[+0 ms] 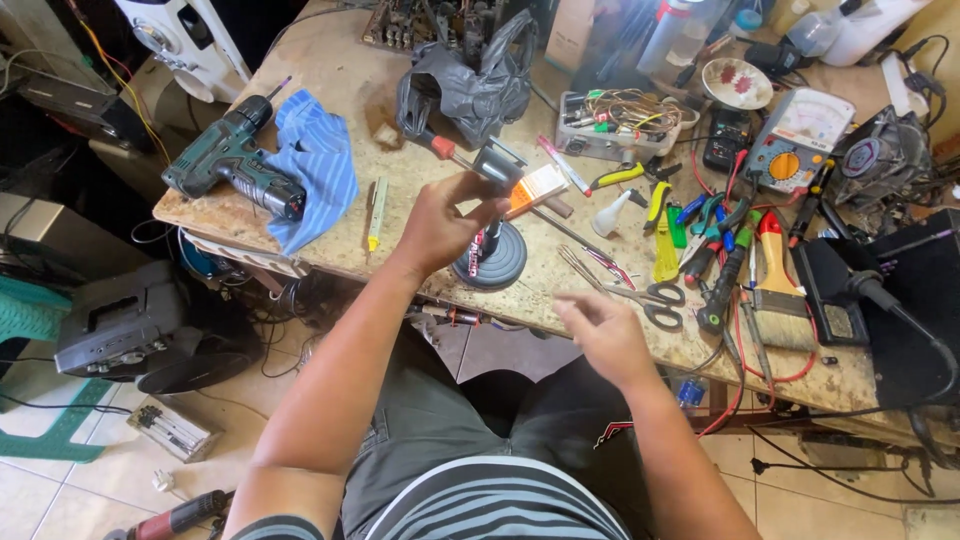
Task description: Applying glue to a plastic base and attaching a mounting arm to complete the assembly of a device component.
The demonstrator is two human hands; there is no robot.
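Now, going from left to right, a green cordless drill (pixel 232 160) lies on the tabletop (pixel 360 75) well to the left of the left hand (pixel 440 225), partly on a blue cloth (pixel 322 165). A pale marker (pixel 376 212) lies between the cloth and this hand.

The left hand is raised over the front edge of the tabletop, its fingers half curled and loosely apart; it is not pinching anything that I can see. Just to the right of it, partly hidden behind the fingers, stands a small dark round stand (pixel 495 262). Beyond the fingertips there are a grey cylinder part (pixel 497 162) and an orange card (pixel 535 188), and farther away a grey plastic bag (pixel 470 85).

The right hand (pixel 605 335) hovers lower, near the tabletop edge, with its fingers spread and blurred, holding nothing. Just beyond it lie scissors (pixel 650 300). To its right are a yellow tool (pixel 665 250), a paintbrush (pixel 778 290) with an orange handle, and farther back an analogue multimeter (pixel 800 140).
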